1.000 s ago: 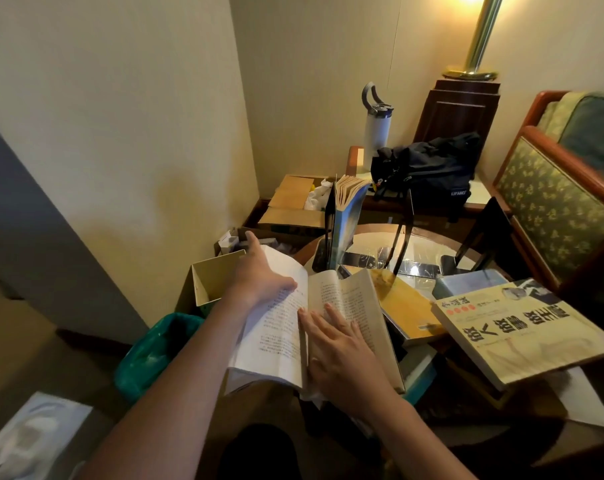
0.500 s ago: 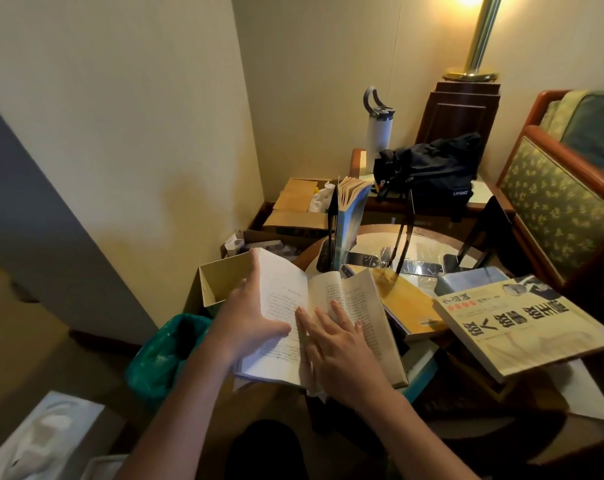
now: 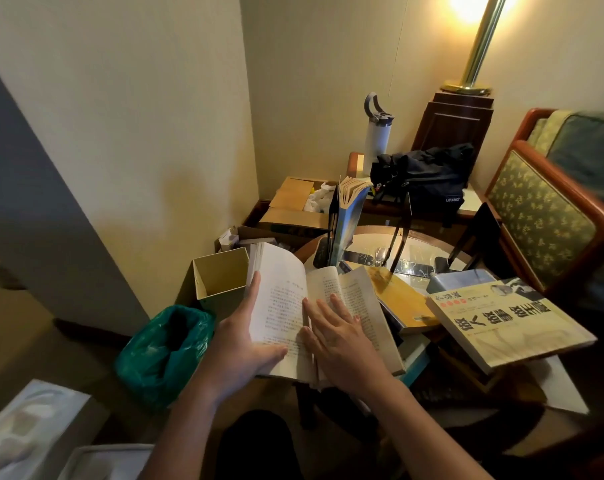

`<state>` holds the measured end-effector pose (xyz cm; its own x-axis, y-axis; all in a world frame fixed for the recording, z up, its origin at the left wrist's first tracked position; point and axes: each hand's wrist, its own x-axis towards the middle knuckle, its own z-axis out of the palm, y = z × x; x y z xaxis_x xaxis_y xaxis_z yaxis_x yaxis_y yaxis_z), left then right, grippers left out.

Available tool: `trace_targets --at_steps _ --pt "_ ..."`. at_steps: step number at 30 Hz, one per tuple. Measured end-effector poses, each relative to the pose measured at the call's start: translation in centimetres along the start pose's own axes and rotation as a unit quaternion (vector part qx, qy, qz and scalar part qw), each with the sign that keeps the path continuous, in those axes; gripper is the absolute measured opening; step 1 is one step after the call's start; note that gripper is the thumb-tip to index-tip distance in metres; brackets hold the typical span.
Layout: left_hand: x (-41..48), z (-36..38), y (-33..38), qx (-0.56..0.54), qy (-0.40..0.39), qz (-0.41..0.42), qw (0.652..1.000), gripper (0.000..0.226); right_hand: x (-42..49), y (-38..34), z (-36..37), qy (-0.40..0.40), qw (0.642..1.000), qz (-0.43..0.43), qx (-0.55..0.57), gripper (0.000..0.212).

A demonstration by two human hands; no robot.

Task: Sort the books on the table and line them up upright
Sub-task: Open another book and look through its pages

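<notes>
Tilting further upright, left half of open book (image 3: 284,306) in left hand (image 3: 240,344)

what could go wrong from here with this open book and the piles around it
The open book hangs past the edge of the table, held by the left hand with the right hand flat on its page; a slip could drop it toward the green bag.
The yellow book lies tilted on a pile and may slide if nudged.
The upright blue book leans with fanned pages; a bump could topple it.
</notes>
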<state>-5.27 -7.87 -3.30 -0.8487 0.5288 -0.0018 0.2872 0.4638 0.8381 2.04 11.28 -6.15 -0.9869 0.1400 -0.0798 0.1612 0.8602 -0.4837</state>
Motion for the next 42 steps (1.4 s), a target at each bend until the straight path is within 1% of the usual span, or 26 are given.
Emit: trace_targets --at_steps 3,8,11,15,19,21,26,29,31,33,35,36,38,39,41,42 --pt "0.0 0.4 -0.1 -0.031 0.023 0.012 0.999 0.11 -0.9 0.2 -0.7 -0.003 1.0 0.002 -0.004 0.071" --pt "0.2 0.5 -0.7 -0.039 0.021 -0.005 0.999 0.093 -3.0 2.1 -1.4 -0.011 1.0 0.005 -0.019 0.102" --pt "0.2 0.5 -0.8 -0.042 0.016 -0.008 0.999 0.09 -4.0 2.8 -1.6 -0.003 1.0 -0.011 -0.008 0.107" --pt "0.2 0.5 -0.6 -0.047 0.018 0.0 0.999 0.09 -4.6 2.8 -1.5 0.038 0.998 -0.003 0.041 0.101" --pt "0.0 0.7 -0.5 -0.041 0.025 0.009 0.999 0.091 -5.3 1.8 -1.6 0.088 0.993 0.008 0.081 0.085" --pt "0.0 0.7 -0.5 -0.048 0.022 0.007 0.999 0.091 -5.7 0.7 -1.9 0.096 0.989 0.022 0.108 0.081" --pt "-0.2 0.8 -0.3 -0.082 0.016 0.001 0.997 0.092 -5.8 -1.4 -2.0 0.067 0.989 0.038 0.129 0.084" --pt "0.0 1.0 -0.1 -0.119 0.004 0.0 0.993 0.097 -5.5 -3.0 -1.6 0.049 0.993 0.035 0.097 0.088" --pt "0.2 1.2 0.0 -0.135 -0.001 -0.002 0.991 0.098 -5.3 -3.9 -1.7 0.043 0.997 0.025 0.052 0.086" --pt "0.2 1.1 -0.1 -0.144 -0.009 -0.009 0.99 0.093 -5.1 -4.5 -1.9 0.038 0.999 0.02 0.03 0.081" --pt "0.2 0.9 0.1 -0.169 -0.026 -0.018 0.985 0.086 -4.7 -4.4 -1.6 0.027 0.998 0.016 0.051 0.07" --pt "0.1 0.7 0.4 -0.192 -0.028 -0.021 0.981 0.081 -4.4 -4.2 -1.3 0.035 0.997 0.004 0.075 0.063" --pt "-0.1 0.6 1.2 -0.256 -0.01 -0.027 0.966 0.066 -4.0 -3.8 -0.9 0.064 0.991 -0.014 0.115 0.05" --pt "-0.1 0.6 1.7 -0.278 0.006 -0.037 0.96 0.058 -3.8 -3.5 -0.8 0.071 0.99 -0.014 0.117 0.047" --pt "-0.1 0.7 2.1 -0.29 0.026 -0.062 0.955 0.046 -3.4 -3.2 -0.9 0.082 0.991 -0.015 0.102 0.045" --pt "-0.1 0.8 2.3 -0.282 0.03 -0.072 0.956 0.046 -3.3 -3.3 -1.0 0.083 0.992 -0.019 0.093 0.045"
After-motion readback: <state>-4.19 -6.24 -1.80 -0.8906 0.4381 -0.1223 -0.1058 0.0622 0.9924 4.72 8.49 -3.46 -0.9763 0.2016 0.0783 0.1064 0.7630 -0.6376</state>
